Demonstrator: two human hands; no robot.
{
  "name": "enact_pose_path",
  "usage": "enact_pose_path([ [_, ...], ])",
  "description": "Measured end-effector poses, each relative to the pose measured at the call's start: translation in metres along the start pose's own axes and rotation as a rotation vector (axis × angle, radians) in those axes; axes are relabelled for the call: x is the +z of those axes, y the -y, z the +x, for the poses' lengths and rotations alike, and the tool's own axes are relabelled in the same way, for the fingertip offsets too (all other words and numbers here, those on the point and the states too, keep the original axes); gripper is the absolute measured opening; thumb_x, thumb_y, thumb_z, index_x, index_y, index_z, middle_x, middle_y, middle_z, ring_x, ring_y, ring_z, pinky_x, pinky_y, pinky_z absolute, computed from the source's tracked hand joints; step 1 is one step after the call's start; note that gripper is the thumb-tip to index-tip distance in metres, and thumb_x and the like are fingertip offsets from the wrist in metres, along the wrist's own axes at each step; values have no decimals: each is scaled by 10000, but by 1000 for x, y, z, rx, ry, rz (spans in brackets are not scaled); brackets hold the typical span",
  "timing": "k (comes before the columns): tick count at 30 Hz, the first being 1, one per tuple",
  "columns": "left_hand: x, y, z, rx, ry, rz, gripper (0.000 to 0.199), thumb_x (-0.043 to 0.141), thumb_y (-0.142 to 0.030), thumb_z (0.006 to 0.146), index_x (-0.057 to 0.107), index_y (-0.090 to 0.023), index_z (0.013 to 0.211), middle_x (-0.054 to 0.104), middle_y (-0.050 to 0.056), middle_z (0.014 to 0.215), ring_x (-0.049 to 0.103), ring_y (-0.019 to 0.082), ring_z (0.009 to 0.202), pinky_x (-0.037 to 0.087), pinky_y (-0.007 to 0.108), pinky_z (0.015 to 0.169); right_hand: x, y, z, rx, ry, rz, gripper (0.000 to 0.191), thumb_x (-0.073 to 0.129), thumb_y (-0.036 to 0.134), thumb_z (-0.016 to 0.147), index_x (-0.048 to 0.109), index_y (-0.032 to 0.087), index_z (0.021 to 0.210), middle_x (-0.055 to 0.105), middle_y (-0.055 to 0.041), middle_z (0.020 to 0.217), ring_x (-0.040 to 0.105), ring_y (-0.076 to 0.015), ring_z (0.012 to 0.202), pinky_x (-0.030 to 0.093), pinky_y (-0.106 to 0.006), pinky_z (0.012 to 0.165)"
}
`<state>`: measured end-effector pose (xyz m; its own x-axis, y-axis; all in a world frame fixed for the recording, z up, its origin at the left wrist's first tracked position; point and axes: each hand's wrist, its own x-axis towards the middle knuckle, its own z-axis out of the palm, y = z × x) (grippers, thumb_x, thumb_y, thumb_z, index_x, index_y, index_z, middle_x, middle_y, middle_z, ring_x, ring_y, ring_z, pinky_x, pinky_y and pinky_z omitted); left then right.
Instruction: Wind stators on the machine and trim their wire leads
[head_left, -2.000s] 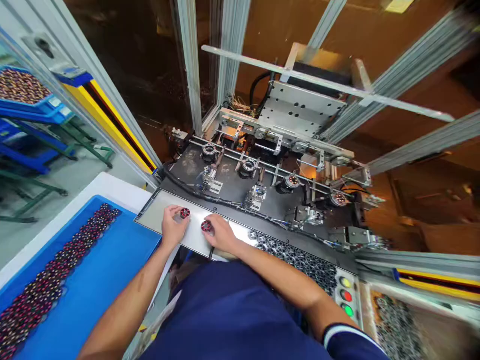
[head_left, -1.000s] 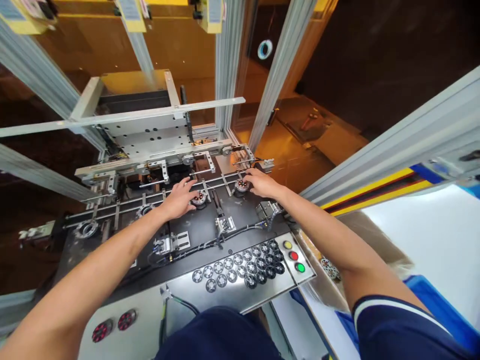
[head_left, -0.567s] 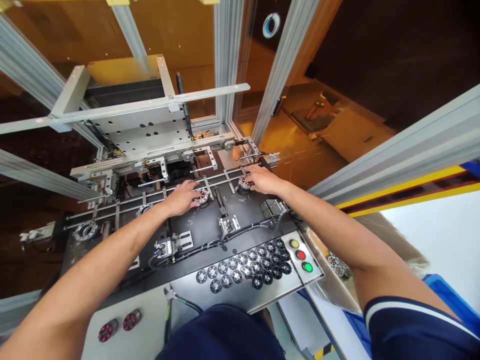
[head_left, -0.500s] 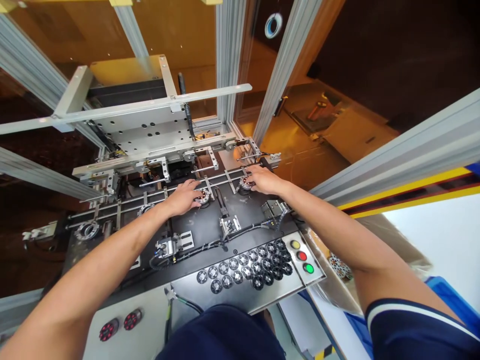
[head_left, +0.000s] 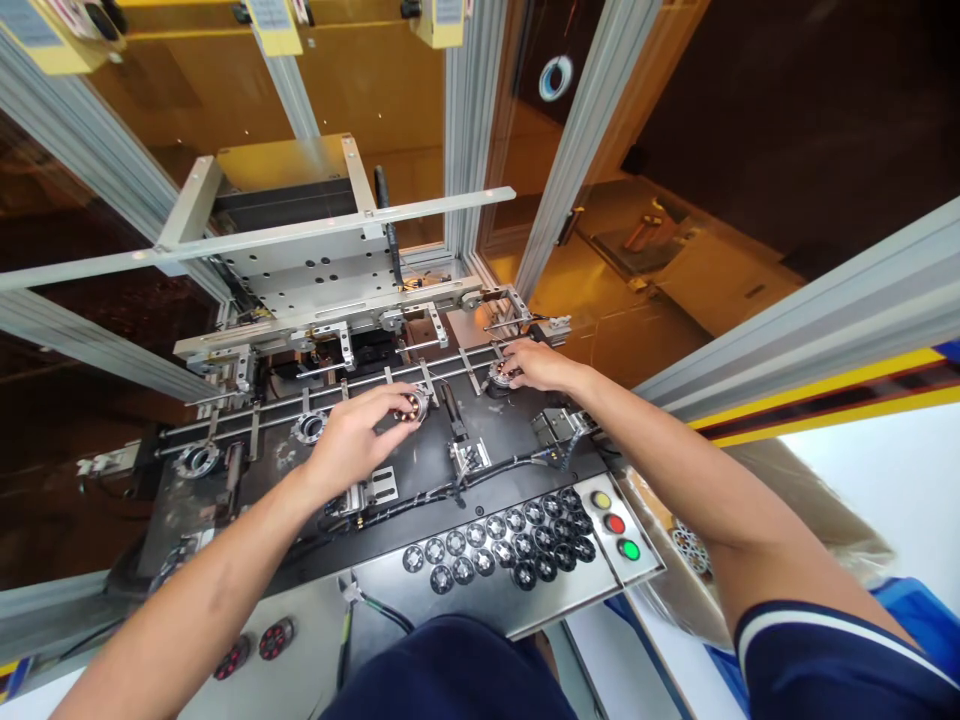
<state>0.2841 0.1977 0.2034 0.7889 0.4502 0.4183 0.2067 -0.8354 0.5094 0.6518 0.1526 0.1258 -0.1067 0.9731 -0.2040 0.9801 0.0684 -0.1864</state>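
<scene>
My left hand (head_left: 364, 435) has its thumb and fingers closed around a round metal part with copper-coloured studs (head_left: 413, 406), at the middle fixture of the black machine bed (head_left: 397, 455). Farther right, my right hand (head_left: 536, 364) closes its fingers on a similar round part (head_left: 501, 376) at the rightmost fixture; the fingertips partly cover it. Two bare metal rings sit at fixtures to the left: one ring (head_left: 310, 428) beside my left wrist, another ring (head_left: 198, 460) near the bed's left end.
Several black round parts (head_left: 495, 528) stand in rows on the front ledge. Yellow, red and green buttons (head_left: 615, 523) are at its right. Wire cutters (head_left: 350, 590) lie near two red-dotted black parts (head_left: 277, 638). A metal rail (head_left: 315, 232) crosses above the bed; small clamps (head_left: 469, 457) edge its front.
My left hand has drawn back towards me and turned, its thumb and fingers now around the round part. The right hand stays at its part, fingers more curled. The view has tilted slightly.
</scene>
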Motion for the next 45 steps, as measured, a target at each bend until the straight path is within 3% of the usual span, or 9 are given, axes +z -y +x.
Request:
enact_pose_path([
  [6,-29,-60,-51,-41,-316,-205,419,720,-46,799,474,-243,1075,739,152,1216,709,246,1137,601,421,931,-3,2,0,-49,1,23,212,760,304,851,734,160,1005,694,-89,1209,608,-263,1196,467,-478,1039],
  [14,-41,-90,-79,-27,-474,-273,625,709,46,745,481,-260,1240,749,129,1199,713,243,1131,617,397,930,-7,3,4,-51,-27,94,226,682,348,932,693,148,1038,673,-88,1220,625,-243,1158,493,-496,1032],
  [21,-47,-109,-98,-83,-522,-190,676,739,-1,762,437,-248,1314,734,122,1178,733,256,1092,642,367,917,-23,28,-6,-20,-180,339,240,661,358,948,681,140,1046,692,-78,1143,661,-220,1071,543,-461,966],
  [25,-50,-117,-110,-101,-542,-195,703,744,-7,761,430,-257,1339,725,129,1199,726,266,1106,640,407,937,-31,65,-30,-45,-341,566,344,647,478,918,710,140,913,716,-115,1099,698,-245,1027,580,-458,914],
  [29,-49,-123,-127,-141,-600,-193,726,785,-23,727,448,-253,1328,742,121,1192,735,270,1077,631,445,933,-30,129,-74,-130,-449,772,449,542,573,935,721,161,949,695,-136,1153,734,-254,962,631,-420,783],
  [35,-44,-131,-165,-231,-680,-250,689,802,-18,701,481,-244,1267,765,91,1151,747,228,1004,613,374,889,-26,246,-147,-332,-631,760,49,694,238,879,699,253,925,695,-98,1133,686,-246,1057,602,-450,894],
  [37,-42,-135,-181,-286,-686,-236,682,799,-28,707,474,-255,1262,765,79,1150,747,220,984,609,369,871,-21,276,-161,-440,-769,677,223,689,135,857,645,279,1021,702,-94,1099,694,-239,1017,611,-447,869],
  [40,-39,-141,-202,-350,-678,-198,645,786,-55,729,460,-267,1244,767,62,1130,747,211,952,608,371,839,-12,304,-169,-533,-835,635,406,680,89,831,544,295,1153,701,-96,1090,700,-235,1009,630,-409,807],
  [45,-33,-148,-227,-401,-710,-94,637,785,-88,742,454,-249,1262,759,71,1107,731,220,975,584,392,845,-2,322,-168,-591,-758,653,469,668,73,807,498,275,1195,683,-108,1109,696,-232,1013,633,-384,796],
])
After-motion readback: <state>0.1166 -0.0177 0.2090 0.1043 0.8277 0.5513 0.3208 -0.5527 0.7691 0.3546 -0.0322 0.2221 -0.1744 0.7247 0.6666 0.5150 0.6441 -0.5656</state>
